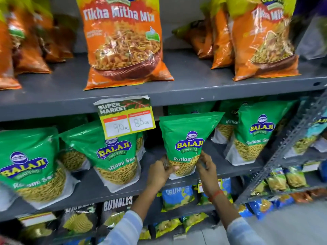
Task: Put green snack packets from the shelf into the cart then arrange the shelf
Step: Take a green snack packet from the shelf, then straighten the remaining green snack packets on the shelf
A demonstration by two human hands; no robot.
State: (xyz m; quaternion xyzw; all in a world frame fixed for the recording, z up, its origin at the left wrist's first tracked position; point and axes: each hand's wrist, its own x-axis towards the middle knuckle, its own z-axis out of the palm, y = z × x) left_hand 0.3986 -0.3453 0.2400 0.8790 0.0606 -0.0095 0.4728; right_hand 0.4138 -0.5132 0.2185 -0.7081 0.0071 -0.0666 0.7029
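A green Balaji Ratlami Sev packet [185, 137] stands upright at the front of the grey middle shelf [88, 188]. My left hand [159, 172] grips its lower left corner and my right hand [206, 165] holds its lower right edge. More green packets stand on the same shelf: one at far left [28, 161], one left of centre [113, 152], one at the right [254, 131], with others partly hidden behind them. No cart is in view.
Orange Tikha Mitha Mix bags [123, 41] fill the upper shelf [194, 89]. A price tag [126, 119] hangs from its edge. Black and blue snack packets [177, 197] sit on lower shelves. A slanted metal shelf brace [286, 144] crosses the right side.
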